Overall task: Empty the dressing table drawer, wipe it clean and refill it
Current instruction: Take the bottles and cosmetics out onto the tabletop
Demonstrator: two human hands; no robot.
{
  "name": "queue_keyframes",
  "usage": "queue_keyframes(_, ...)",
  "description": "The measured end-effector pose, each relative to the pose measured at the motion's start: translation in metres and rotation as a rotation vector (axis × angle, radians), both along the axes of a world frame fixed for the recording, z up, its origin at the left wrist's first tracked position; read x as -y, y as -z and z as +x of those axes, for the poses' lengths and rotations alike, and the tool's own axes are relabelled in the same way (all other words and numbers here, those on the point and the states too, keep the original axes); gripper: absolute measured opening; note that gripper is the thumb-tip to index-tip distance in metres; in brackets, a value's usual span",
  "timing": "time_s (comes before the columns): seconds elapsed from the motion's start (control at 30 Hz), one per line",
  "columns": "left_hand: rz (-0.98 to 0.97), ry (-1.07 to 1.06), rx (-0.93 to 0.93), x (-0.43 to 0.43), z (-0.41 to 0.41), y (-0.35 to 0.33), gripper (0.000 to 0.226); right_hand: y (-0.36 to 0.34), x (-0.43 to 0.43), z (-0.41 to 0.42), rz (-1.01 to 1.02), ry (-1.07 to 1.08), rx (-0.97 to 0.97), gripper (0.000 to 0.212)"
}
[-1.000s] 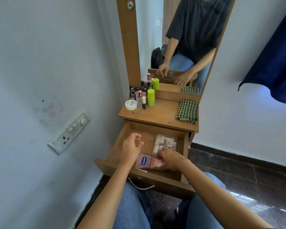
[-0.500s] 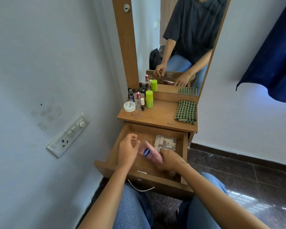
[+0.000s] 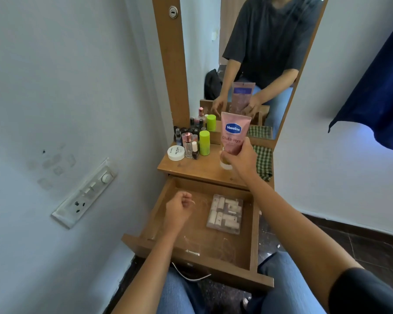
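The wooden drawer (image 3: 254,236) of the dressing table stands pulled out below the tabletop (image 3: 197,169). Inside it lies a clear plastic case (image 3: 225,214) with pale compartments, at the back right, and a small metal clip (image 3: 192,252) near the front. My right hand (image 3: 243,160) grips a pink Vaseline tube (image 3: 233,134), upright with its cap down, touching or just above the tabletop. My left hand (image 3: 177,210) is a loose fist over the left part of the drawer, holding nothing that I can see.
Several small bottles (image 3: 190,141), a green-capped bottle (image 3: 204,142) and a white jar (image 3: 175,152) crowd the tabletop's back left. A green checked cloth (image 3: 263,163) lies at its right. The mirror (image 3: 254,53) rises behind. A wall switch panel (image 3: 84,193) is left; a white cable (image 3: 191,276) hangs below.
My right hand lifted the pink tube out of the drawer and carried it up to the tabletop, turning it upright. My left hand stayed over the drawer.
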State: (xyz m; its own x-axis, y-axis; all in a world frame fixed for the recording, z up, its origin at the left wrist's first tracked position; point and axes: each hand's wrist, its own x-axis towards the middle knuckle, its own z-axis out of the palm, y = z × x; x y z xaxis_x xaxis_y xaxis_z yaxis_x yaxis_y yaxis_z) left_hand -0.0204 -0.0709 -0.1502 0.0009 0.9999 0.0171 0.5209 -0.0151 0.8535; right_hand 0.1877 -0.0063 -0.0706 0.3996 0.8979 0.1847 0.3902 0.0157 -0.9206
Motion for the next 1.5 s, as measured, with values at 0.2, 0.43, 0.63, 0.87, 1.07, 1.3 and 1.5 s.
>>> queue_keyframes(0.2,-0.060,0.039,-0.022,-0.011,0.012,0.018,0.013,0.022,-0.042,0.000,0.024,0.059,0.001,0.052)
queue_keyframes(0.43,-0.084,0.037,-0.039,-0.022,0.017,0.029,0.011,0.029,-0.069,-0.008,0.067,0.077,0.029,0.041)
queue_keyframes(0.63,-0.135,0.042,-0.057,-0.022,0.019,0.036,0.010,0.038,-0.091,-0.012,0.007,0.078,0.040,0.044)
queue_keyframes(0.87,-0.200,0.086,-0.105,-0.024,0.024,0.038,0.015,0.044,-0.090,-0.007,-0.064,0.080,0.054,0.050)
queue_keyframes(1.07,-0.356,0.108,-0.149,-0.026,0.028,0.038,0.024,0.046,-0.004,-0.015,0.032,0.078,0.085,0.021)
queue_keyframes(1.3,-0.555,0.187,-0.196,-0.021,0.038,0.051,0.030,0.096,0.085,-0.021,-0.466,-0.468,0.755,0.046)
queue_keyframes(1.5,-0.645,0.082,-0.083,-0.032,0.046,0.093,0.051,0.120,0.105,-0.023,-0.537,-0.475,1.097,0.054)
